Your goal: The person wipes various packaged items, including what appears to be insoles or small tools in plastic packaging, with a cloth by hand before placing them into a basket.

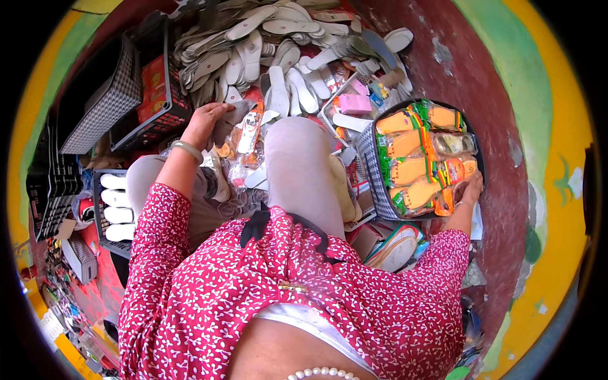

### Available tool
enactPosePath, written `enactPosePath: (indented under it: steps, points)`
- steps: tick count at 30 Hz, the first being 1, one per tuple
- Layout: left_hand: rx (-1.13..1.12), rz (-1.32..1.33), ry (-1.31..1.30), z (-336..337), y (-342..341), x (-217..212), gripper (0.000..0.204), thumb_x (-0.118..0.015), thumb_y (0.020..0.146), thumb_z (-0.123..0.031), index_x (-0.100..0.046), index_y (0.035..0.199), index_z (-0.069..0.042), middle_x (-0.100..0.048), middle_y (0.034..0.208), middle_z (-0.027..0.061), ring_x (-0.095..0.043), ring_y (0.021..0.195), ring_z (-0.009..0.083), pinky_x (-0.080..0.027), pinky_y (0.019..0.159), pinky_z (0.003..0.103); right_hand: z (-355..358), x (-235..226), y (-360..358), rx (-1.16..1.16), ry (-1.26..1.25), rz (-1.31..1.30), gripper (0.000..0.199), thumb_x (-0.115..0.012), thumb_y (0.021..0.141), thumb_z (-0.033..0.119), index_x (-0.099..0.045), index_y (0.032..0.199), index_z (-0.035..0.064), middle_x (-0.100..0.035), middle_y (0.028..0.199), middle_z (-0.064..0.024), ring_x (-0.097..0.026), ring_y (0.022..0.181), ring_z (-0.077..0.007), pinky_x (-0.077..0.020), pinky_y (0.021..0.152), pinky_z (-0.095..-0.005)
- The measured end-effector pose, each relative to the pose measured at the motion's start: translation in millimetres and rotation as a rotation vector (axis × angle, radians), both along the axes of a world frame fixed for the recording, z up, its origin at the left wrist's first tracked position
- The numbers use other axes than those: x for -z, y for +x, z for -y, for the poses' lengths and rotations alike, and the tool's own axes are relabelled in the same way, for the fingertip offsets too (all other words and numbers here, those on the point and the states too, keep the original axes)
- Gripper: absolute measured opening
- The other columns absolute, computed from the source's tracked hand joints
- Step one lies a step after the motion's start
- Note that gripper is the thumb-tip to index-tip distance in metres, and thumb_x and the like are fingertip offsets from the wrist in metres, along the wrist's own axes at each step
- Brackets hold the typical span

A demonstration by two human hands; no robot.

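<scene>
I see my left hand closed on a flat grey insole piece, just in front of my raised knee, while my right hand grips the rim of a dark round basket packed with wrapped orange soles. Beyond the knee, a heap of pale grey insoles crowds the floor, with a black crate left of it. My fingers on the basket rim are partly hidden.

A heap of pale shoe insoles lies ahead; black crates stand left, white soles stacked beside them.
</scene>
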State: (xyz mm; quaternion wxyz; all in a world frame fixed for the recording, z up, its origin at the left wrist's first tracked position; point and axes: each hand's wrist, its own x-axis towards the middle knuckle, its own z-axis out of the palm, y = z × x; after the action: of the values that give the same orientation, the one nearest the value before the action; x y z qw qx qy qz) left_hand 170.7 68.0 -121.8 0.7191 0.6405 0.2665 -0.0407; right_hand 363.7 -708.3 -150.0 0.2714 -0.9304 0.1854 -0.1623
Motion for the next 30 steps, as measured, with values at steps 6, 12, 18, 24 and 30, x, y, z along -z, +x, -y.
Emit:
enactPosePath:
  steps: [6, 12, 18, 24, 30]
  points:
    - [-0.158, 0.137, -0.012, -8, 0, -24, 0.024, -0.052, 0.09, -0.01, -0.063, 0.106, 0.003, -0.063, 0.095, 0.007, -0.057, 0.082, 0.0119, -0.047, 0.073, 0.023, -95, -70, -5, -0.016, -0.229, 0.136, 0.047, -0.045, 0.091, 0.035, -0.056, 0.119, -0.001, -0.052, 0.126, -0.0197, -0.046, 0.12, -0.0317, -0.0333, 0.102, -0.0347]
    - [-0.216, 0.303, -0.375, -10, 4, -39, 0.032, -0.044, 0.088, -0.001, -0.055, 0.118, 0.003, -0.062, 0.106, 0.0133, -0.062, 0.091, 0.0199, -0.05, 0.082, 0.03, -367, -134, -10, -0.795, 0.281, 0.224, 0.037, -0.055, 0.088, 0.013, -0.053, 0.124, 0.0011, -0.053, 0.128, -0.0121, -0.05, 0.117, -0.0207, -0.036, 0.1, -0.0303]
    - [-0.067, 0.545, -0.529, -1, 12, -41, 0.037, -0.045, 0.089, -0.009, -0.05, 0.124, 0.002, -0.058, 0.115, 0.0126, -0.057, 0.103, 0.0204, -0.044, 0.092, 0.032, -578, -147, -87, -1.467, 0.168, -0.041, 0.07, -0.07, 0.076, 0.035, -0.041, 0.135, 0.0106, -0.039, 0.138, -0.0167, -0.038, 0.128, -0.0291, -0.0351, 0.101, -0.0349]
    - [-0.025, 0.68, -0.615, 8, 10, -69, 0.043, -0.045, 0.093, -0.022, -0.044, 0.13, 0.001, -0.051, 0.125, 0.0143, -0.047, 0.119, 0.0223, -0.041, 0.096, 0.036, -633, -118, -79, -1.349, 0.837, -0.335, 0.05, -0.066, 0.077, 0.013, -0.051, 0.123, 0.0058, -0.058, 0.111, -0.0098, -0.059, 0.097, -0.0178, -0.0488, 0.083, -0.0306]
    - [-0.519, 0.34, -0.294, -8, 30, -54, 0.027, -0.051, 0.092, -0.02, -0.058, 0.108, 0.0, -0.06, 0.107, 0.0109, -0.057, 0.101, 0.021, -0.046, 0.085, 0.033, -590, -102, -8, -0.719, 1.58, -0.604, 0.013, -0.058, 0.074, 0.004, -0.06, 0.086, 0.0013, -0.063, 0.079, -0.0095, -0.061, 0.072, -0.0214, -0.0513, 0.06, -0.0347]
